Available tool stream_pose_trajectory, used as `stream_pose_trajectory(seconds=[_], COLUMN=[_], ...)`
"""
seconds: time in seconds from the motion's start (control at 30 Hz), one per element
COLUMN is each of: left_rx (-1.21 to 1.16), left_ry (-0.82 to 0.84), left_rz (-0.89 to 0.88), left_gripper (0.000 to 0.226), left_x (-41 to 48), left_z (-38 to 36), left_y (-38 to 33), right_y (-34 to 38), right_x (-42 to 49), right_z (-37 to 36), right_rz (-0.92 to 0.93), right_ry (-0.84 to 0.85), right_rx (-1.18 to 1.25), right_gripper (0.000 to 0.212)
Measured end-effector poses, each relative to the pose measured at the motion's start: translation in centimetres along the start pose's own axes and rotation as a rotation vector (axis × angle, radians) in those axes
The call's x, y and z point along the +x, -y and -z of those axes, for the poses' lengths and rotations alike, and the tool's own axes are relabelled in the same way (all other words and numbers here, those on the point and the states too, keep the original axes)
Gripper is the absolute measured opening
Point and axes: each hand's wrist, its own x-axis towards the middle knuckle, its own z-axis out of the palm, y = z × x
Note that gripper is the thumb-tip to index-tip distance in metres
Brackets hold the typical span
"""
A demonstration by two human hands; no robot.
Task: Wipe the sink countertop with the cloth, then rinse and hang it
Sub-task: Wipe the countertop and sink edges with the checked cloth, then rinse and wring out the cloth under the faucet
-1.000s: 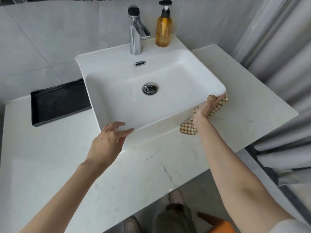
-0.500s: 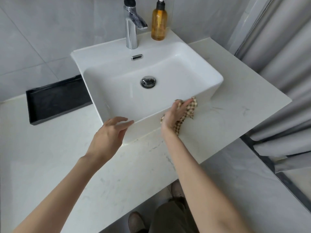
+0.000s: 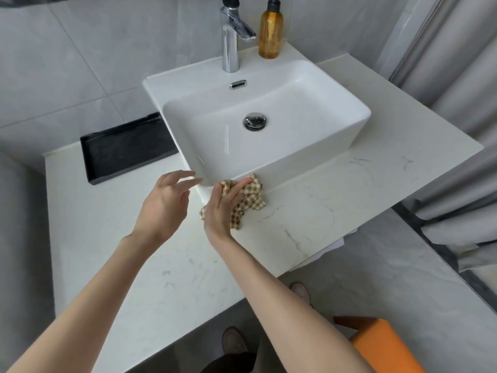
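Note:
A brown-and-cream checked cloth (image 3: 251, 196) lies bunched on the pale marble countertop (image 3: 309, 211), pushed against the front wall of the white basin sink (image 3: 295, 162) near its front left corner. My right hand (image 3: 224, 208) presses flat on the cloth, fingers pointing at the sink. My left hand (image 3: 164, 203) hovers just left of that corner, fingers spread, holding nothing. A chrome tap (image 3: 231, 33) stands behind the basin.
An amber soap dispenser (image 3: 270, 29) stands to the right of the tap. A black tray (image 3: 126, 148) sits on the counter left of the sink. Grey curtain (image 3: 457, 103) hangs at the right. An orange stool (image 3: 387, 345) and my shoes show below the counter edge.
My right hand has slid the cloth leftward along the sink's front wall, from the right corner to near the left corner. My left hand has come off the sink's front left corner.

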Motion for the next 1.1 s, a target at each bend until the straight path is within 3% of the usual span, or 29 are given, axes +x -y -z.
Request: stream_pose_trajectory(seconds=[0.1, 0.27, 0.57, 0.7, 0.9, 1.0, 1.1], left_rx=[-0.018, -0.045, -0.287, -0.339, -0.590, -0.583, -0.582], left_ry=[-0.007, 0.010, 0.077, 0.069, -0.030, -0.096, -0.200], left_rz=[0.016, -0.026, 0.008, 0.011, 0.140, 0.202, 0.273], left_gripper=[0.043, 0.040, 0.060, 0.049, 0.008, 0.013, 0.016], left_x=[-0.4, 0.0, 5.7, 9.7, 14.9, 17.3, 19.3], left_z=[0.7, 2.5, 6.0, 5.8, 2.8, 1.3, 0.8], left_y=[0.1, -1.1, -6.3, -8.6, -11.1, -11.8, -12.0], right_y=[0.5, 7.1, 21.6, 25.0, 26.7, 26.9, 27.3], right_x=[-1.4, -2.6, 3.0, 6.0, 12.1, 16.7, 22.0], right_z=[1.5, 4.6, 8.8, 9.6, 11.1, 12.5, 14.1], right_rz=[0.041, 0.325, 0.488, 0.441, 0.384, 0.368, 0.437], right_ry=[-0.010, -0.177, 0.202, 0.338, 0.440, 0.465, 0.383], right_rx=[-0.094, -0.178, -0.411, -0.484, -0.395, -0.431, -0.563], right_gripper=[0.059, 0.022, 0.015, 0.016, 0.020, 0.015, 0.007])
